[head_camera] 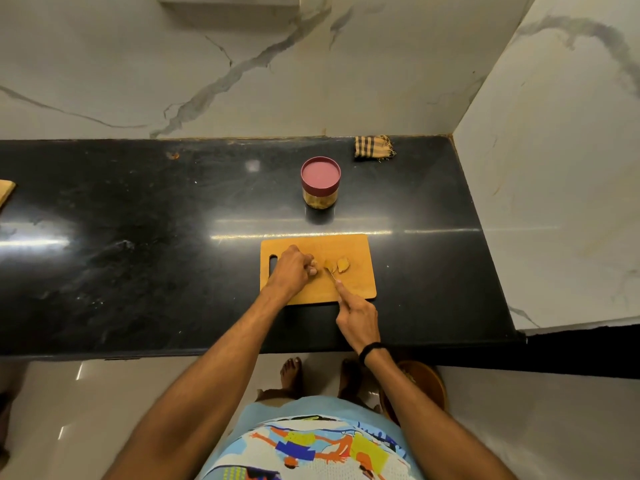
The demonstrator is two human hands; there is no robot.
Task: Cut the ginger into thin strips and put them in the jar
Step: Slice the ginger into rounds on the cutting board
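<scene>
A wooden cutting board (pixel 349 245) lies on the black counter. Two yellow ginger pieces (pixel 337 265) rest near its middle. My left hand (pixel 292 270) sits on the board just left of the ginger, fingers curled, fingertips close to the nearer piece; no grip on it shows. My right hand (pixel 356 315) holds a small knife (pixel 329 274), index finger stretched along it, the blade tip touching the left ginger piece. A clear jar (pixel 320 182) with a dark red lid on stands behind the board, some yellowish content visible inside.
The black counter (pixel 156 237) ends at a marble wall behind and a marble side wall on the right. A striped folded cloth (pixel 374 147) lies at the back right. A wooden edge (pixel 6 190) pokes in at far left. A round wooden thing (pixel 427 384) stands on the floor.
</scene>
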